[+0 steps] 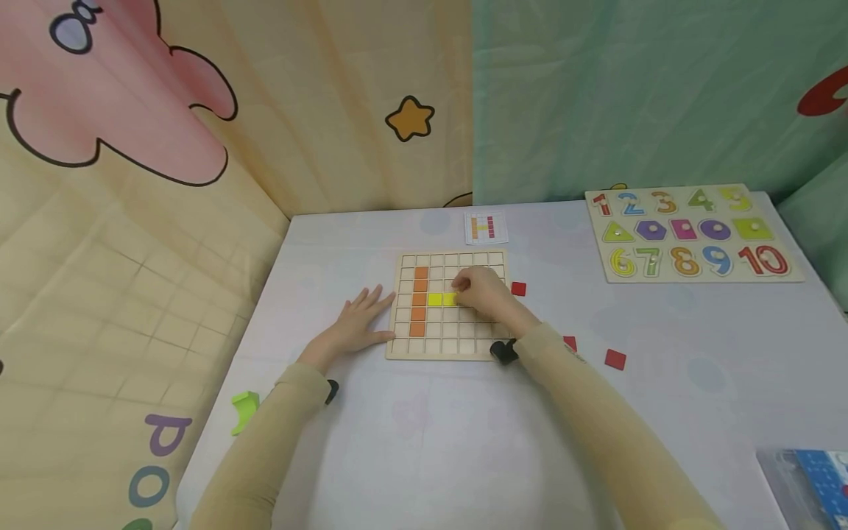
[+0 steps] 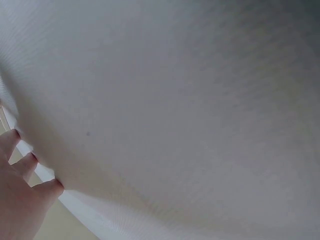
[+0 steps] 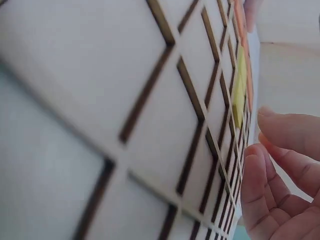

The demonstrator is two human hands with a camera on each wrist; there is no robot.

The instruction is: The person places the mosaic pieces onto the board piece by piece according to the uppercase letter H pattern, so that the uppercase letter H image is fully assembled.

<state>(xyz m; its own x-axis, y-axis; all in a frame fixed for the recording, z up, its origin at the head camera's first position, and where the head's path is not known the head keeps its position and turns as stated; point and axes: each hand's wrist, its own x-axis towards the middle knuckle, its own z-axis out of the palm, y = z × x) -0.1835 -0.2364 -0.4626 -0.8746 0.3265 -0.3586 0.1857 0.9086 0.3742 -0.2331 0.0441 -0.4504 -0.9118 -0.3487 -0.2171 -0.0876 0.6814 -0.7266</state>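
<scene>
A wooden grid board (image 1: 446, 356) lies on the table, with a column of orange tiles (image 1: 418, 314) and two visible yellow tiles (image 1: 435, 299) beside it. My left hand (image 1: 354, 324) rests with spread fingers at the board's left edge. Over the board, my right hand (image 1: 482, 291) has its fingertips close to the right-hand yellow tile. Its thumb and fingers are loosely bent in the right wrist view, and no tile shows between them. The squares under that hand are hidden. Red tiles (image 1: 519, 289) lie right of the board, one partly covered by the right sleeve.
Behind the board lies a pattern card (image 1: 486, 228). A number and shape puzzle (image 1: 695, 235) occupies the back right. At the left edge sits a green piece (image 1: 246, 411); a clear box with a blue cover (image 1: 804, 482) is at the front right. Curtains (image 1: 371, 169) border the table.
</scene>
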